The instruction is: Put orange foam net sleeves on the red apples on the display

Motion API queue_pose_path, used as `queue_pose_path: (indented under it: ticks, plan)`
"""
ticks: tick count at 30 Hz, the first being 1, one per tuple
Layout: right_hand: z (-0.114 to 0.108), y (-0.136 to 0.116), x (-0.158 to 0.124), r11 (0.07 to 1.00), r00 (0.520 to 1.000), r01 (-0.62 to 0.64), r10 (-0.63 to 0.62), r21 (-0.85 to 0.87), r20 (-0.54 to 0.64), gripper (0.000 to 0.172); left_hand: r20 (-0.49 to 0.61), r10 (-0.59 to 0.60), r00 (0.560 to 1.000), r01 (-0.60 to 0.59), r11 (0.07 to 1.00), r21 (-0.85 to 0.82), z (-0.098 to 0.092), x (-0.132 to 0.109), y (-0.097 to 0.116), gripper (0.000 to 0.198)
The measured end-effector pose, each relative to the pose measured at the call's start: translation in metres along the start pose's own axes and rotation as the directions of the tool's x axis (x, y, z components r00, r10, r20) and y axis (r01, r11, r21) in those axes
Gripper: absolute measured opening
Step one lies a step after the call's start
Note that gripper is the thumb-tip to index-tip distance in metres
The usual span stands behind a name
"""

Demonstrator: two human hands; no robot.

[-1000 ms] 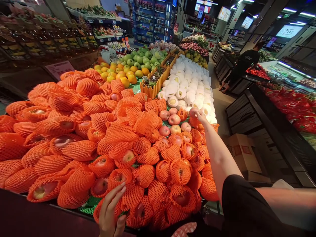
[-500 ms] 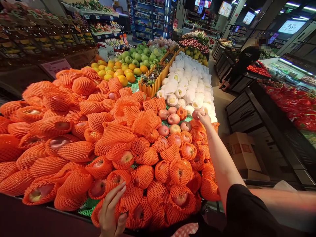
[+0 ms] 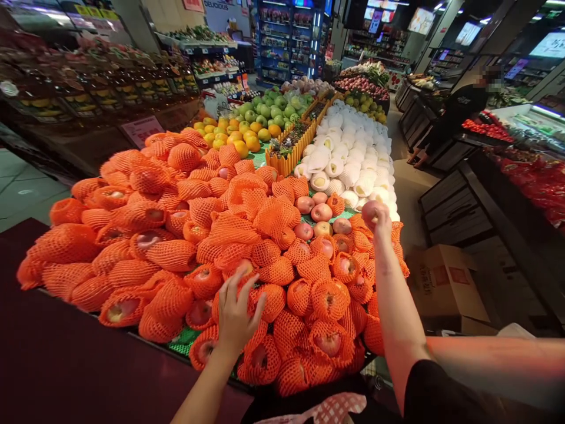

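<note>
A fruit stand holds a heap of apples in orange foam nets. My left hand hovers over the netted apples near the front edge, fingers spread and holding nothing. My right arm reaches far across the stand. My right hand is closed around a bare reddish apple at the far right of the heap. Just left of it lie several bare apples on green matting.
Beyond the apples are white-netted fruit, oranges, green apples and an orange divider planter. A cardboard box sits on the floor at right. A person in black bends at a dark display counter.
My left hand rose from the front edge and moved forward over the netted apples. My right hand stays on the bare apple, now slightly lifted. The camera shifted left and back.
</note>
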State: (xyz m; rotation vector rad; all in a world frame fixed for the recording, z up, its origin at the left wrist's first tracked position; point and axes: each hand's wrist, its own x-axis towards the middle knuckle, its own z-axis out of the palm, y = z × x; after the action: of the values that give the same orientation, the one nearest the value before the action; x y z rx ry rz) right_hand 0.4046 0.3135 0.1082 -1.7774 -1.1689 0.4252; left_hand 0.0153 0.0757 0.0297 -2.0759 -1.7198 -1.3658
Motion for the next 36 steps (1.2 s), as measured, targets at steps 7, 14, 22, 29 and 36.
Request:
queue_pose_path:
  ticks: [7,14,22,29,36]
  plan:
    - [-0.040,-0.025,-0.152,0.857,0.864,-0.181,-0.096,0.482,0.495,0.068,0.028,-0.347,0.937,0.338,0.925,0.173,0.003,0.062,-0.010,0.054]
    - [-0.025,-0.054,-0.281,0.944,0.588,0.321,-0.262,0.076,0.766,0.070,-0.007,-0.516,0.856,0.515,0.852,0.097,-0.009,0.056,-0.011,0.048]
    - [0.024,-0.053,-0.331,0.479,0.208,0.873,-0.202,-0.089,0.957,0.069,-0.091,-0.334,0.938,0.316,0.933,-0.172,-0.049,0.019,0.001,0.028]
    - [0.038,-0.036,-0.335,0.493,0.207,0.865,-0.172,-0.098,0.963,0.084,0.157,-0.588,0.794,0.529,0.540,-0.655,-0.058,-0.021,0.021,0.025]
    - [0.010,-0.032,-0.328,0.688,0.244,0.720,-0.377,0.093,0.893,0.076,0.258,-0.611,0.749,0.553,0.362,-0.751,-0.055,-0.046,0.033,0.034]
